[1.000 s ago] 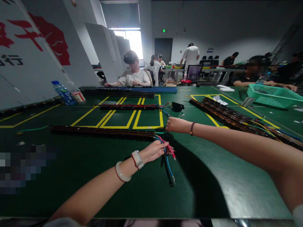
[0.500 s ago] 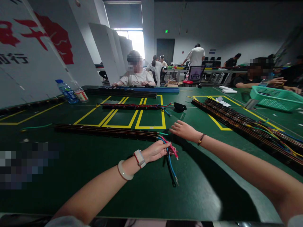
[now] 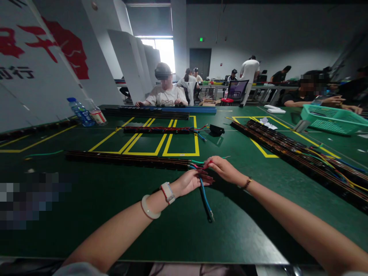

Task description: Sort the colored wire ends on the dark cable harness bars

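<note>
A long black wire-duct-like strip [image 3: 129, 159] lies before me, with copper-coloured lines along it. Red, blue and green wires come out of its right end. My right hand [image 3: 225, 168] pinches the red wires [image 3: 203, 166], and the green wire [image 3: 196, 162] runs in behind its fingers. Just below, my left hand [image 3: 190, 182] is open, fingers stretched out beside the wires. The blue wire [image 3: 205, 195] passes by those fingers and hangs toward me, ending in a metal lug. Where the red wires end is hidden by my right hand.
Behind lies another strip with red and blue wires [image 3: 158, 130], beside a small black part [image 3: 216, 130]. Long wired strips [image 3: 299, 157] and a green basket [image 3: 330, 119] are on the right. Bottles [image 3: 81, 113] stand at left. A person [image 3: 165, 90] sits across the table.
My right hand has closed on the red wires and lifted them up from my left hand. My left hand's fingers have let go and straightened. The blue wire has shifted slightly left.
</note>
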The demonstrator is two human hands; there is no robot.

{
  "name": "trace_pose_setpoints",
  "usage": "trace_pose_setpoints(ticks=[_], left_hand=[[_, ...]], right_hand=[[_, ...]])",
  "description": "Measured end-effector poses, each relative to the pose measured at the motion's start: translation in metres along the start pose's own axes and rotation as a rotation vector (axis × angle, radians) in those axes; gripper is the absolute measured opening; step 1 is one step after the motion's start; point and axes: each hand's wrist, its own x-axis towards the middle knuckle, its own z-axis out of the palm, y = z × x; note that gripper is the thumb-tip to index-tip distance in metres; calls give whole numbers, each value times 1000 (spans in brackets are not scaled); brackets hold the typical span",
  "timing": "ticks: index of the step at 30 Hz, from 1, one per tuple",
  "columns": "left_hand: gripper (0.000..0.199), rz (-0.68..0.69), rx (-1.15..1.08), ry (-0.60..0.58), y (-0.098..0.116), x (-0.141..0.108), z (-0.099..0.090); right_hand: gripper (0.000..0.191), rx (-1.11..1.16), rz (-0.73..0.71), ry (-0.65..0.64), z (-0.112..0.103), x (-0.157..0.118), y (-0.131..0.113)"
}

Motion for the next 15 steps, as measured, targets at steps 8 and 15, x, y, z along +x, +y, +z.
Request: trace_pose_setpoints(ticks=[8, 15], left_hand=[[31, -28, -38, -5, 2, -3, 3], [26, -4, -15, 29, 3, -6, 7]], right_hand=[[46, 133, 65, -230, -5, 76, -6], [45, 106, 190, -411, 22, 119, -10]])
